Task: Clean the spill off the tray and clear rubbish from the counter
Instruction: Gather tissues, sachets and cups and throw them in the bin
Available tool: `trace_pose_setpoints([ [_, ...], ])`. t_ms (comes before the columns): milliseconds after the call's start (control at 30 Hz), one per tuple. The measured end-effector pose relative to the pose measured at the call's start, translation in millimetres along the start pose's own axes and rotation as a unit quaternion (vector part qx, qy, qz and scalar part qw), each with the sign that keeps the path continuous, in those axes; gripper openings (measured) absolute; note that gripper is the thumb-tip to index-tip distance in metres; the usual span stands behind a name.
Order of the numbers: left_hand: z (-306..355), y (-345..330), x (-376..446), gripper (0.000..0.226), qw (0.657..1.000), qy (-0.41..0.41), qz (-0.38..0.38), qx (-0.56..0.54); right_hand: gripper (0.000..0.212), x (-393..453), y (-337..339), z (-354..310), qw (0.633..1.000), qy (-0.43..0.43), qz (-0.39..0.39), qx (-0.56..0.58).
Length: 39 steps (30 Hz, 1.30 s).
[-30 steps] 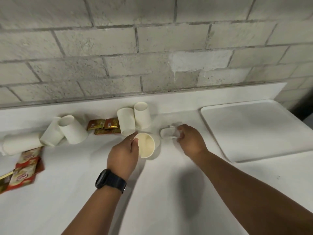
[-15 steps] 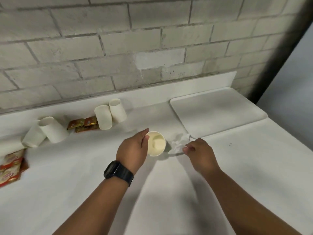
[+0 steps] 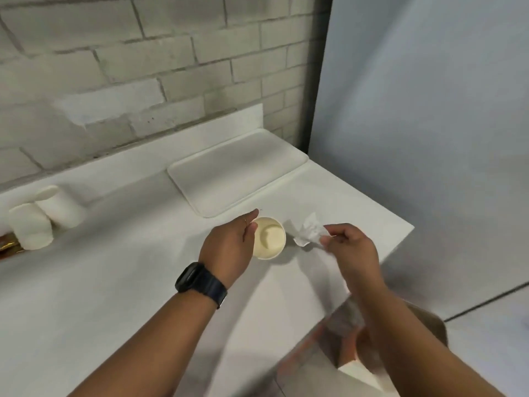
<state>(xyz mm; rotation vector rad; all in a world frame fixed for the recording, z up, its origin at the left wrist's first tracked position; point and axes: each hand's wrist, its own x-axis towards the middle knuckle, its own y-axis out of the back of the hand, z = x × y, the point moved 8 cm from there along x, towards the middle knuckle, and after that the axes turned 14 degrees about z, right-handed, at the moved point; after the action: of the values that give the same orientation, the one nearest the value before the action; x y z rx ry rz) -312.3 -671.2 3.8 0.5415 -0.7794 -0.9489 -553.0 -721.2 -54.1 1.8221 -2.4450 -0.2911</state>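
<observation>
My left hand [image 3: 232, 247], with a dark watch on the wrist, grips a white paper cup [image 3: 270, 237] tipped so its creamy inside faces me, held just above the white counter [image 3: 114, 296]. My right hand [image 3: 350, 247] pinches a crumpled white tissue [image 3: 307, 232] between thumb and fingers, to the right of the cup. The white tray [image 3: 237, 170] lies flat behind both hands near the wall, and no spill shows on it.
Two upturned white paper cups [image 3: 43, 216] stand at the left by the wall, with brown sachets [image 3: 8, 247] at the frame's edge. An open cardboard box [image 3: 357, 368] sits below the counter's right edge. A pale wall panel [image 3: 429, 110] closes off the right.
Both hands have carried the cup and the tissue rightward toward the counter's right end. The view has swung right, so the box below the edge has come into sight.
</observation>
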Motion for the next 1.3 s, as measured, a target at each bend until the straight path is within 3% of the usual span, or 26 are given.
trace_pose_setpoints([
  [167,90,-72,-26,0.037,0.995,-0.065,-0.069,-0.039,0.021,24,133,63,0.974,-0.091,0.173,0.115],
  [267,140,-115,-48,0.038,0.987,-0.098,-0.113,-0.055,0.015,25,215,120,0.948,-0.153,0.271,0.062],
  [367,174,-156,-71,0.037,0.977,-0.138,-0.154,-0.051,0.008,19,272,176,0.925,-0.209,0.315,-0.036],
  [533,204,-236,-118,0.035,0.954,-0.169,-0.248,-0.023,0.01,9,315,269,0.907,-0.298,0.261,-0.143],
  [767,182,-327,-157,0.037,0.941,-0.066,-0.332,0.008,0.003,17,325,343,0.902,-0.323,0.18,-0.222],
  [900,163,-361,-170,0.039,0.936,-0.008,-0.348,0.046,0.04,31,321,380,0.898,-0.358,0.11,-0.232],
  [967,155,-376,-176,0.04,0.933,0.017,-0.355,0.058,0.048,32,318,389,0.901,-0.367,0.079,-0.216],
  [1167,150,-430,-198,0.045,0.909,0.064,-0.408,0.055,0.042,11,331,414,0.889,-0.415,0.06,-0.182],
  [1300,153,-458,-226,0.06,0.853,0.101,-0.511,0.039,0.028,2,342,417,0.884,-0.423,0.06,-0.191],
])
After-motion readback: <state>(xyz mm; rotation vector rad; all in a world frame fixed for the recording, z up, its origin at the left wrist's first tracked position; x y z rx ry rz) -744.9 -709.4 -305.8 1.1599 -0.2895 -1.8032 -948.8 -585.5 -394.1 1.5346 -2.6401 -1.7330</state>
